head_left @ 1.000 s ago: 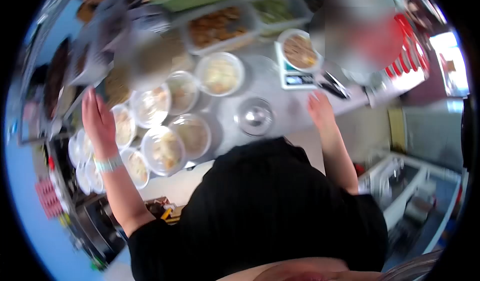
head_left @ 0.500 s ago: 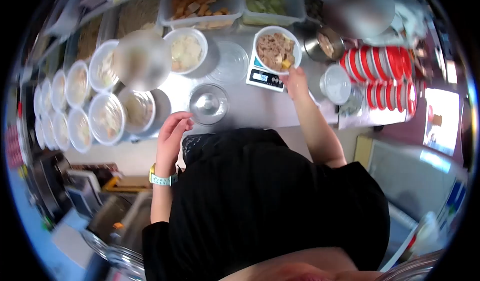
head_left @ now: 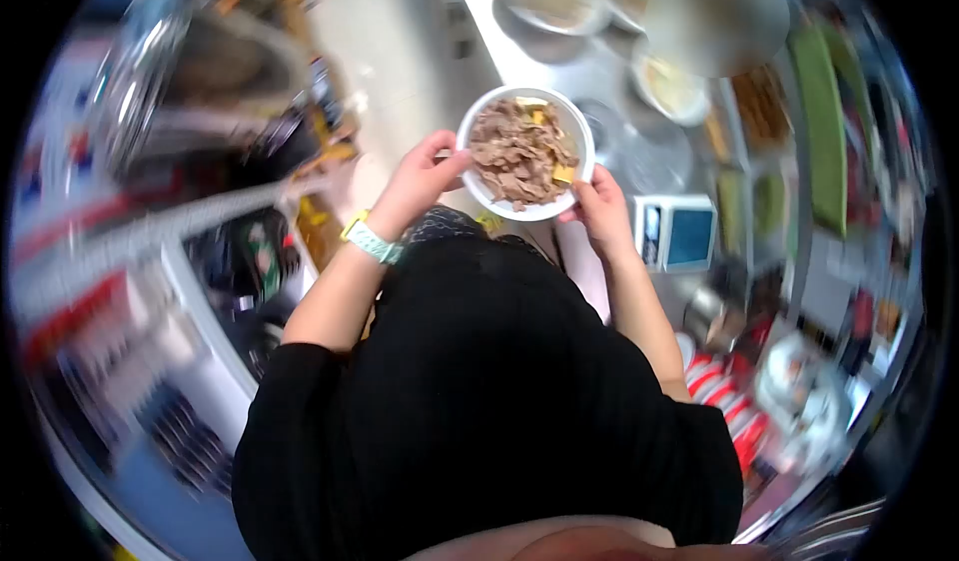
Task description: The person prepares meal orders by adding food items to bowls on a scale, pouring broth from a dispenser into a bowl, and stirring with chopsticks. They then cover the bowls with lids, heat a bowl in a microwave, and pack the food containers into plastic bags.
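A round white bowl (head_left: 526, 153) of sliced brown meat with a few yellow pieces is held level in front of my body. My left hand (head_left: 426, 176) grips its left rim, thumb on top. On the lower right rim, my right hand (head_left: 601, 208) pinches the edge. To the right of the bowl lies the scale (head_left: 675, 232) with nothing on it. Clear round lids (head_left: 654, 158) lie on the metal counter just past the bowl.
More filled bowls (head_left: 555, 1) stand at the top of the view. A green tray (head_left: 819, 131) and food containers line the right side. Stacked red-and-white items (head_left: 726, 406) sit at lower right. At left is a white-framed unit (head_left: 215, 306) with dark contents.
The bowl has come off the scale and is now between both hands. My left hand has moved from beside the lid to the bowl's rim. The view has turned, so the counter appears on the right.
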The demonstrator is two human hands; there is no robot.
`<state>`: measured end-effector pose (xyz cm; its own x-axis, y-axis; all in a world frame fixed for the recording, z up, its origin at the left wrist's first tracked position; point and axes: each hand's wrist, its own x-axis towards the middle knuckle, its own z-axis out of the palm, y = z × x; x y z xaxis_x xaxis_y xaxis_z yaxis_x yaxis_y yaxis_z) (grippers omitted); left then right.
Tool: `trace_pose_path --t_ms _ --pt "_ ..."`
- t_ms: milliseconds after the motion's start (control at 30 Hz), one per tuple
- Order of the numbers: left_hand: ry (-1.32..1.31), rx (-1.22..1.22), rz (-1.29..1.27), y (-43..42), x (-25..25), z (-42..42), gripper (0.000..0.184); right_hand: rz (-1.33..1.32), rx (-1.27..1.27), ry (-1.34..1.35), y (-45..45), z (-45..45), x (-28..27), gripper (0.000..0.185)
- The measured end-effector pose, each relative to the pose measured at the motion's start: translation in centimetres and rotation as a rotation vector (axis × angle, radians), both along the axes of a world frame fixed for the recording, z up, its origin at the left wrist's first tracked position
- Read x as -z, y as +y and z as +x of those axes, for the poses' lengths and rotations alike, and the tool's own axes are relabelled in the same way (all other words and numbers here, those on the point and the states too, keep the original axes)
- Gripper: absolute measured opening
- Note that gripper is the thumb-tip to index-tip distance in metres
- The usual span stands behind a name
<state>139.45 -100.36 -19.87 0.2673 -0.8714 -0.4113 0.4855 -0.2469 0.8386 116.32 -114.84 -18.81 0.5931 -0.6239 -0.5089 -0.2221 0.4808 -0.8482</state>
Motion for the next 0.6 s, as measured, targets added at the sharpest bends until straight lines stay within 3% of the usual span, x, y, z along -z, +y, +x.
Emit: trace_pose_path --t_ms 100,233,367,500,600 --pt "-0.026 -0.203 0.213 6.7 1.5 1.6 0.008 0.033 -0.237 0.117 1.6 5.8 2.2 0.02" --pt "0.17 -0.633 0.128 15.7 7.6 3.3 0.004 -0.025 -0.648 0.207 5.2 14.2 7.2 0.016" --pt "0.189 -0.928 0.202 24.6 17.5 6.7 0.007 -0.255 -0.659 0.33 10.9 24.0 13.1 0.022" --pt "0.231 -1.142 0.287 27.7 26.4 11.2 0.007 0.07 -0.678 0.329 15.7 33.8 17.8 0.036" --pt "0.265 -1.441 0.212 27.3 33.9 15.7 0.006 0.086 -0.676 0.29 20.0 41.7 21.6 0.041"
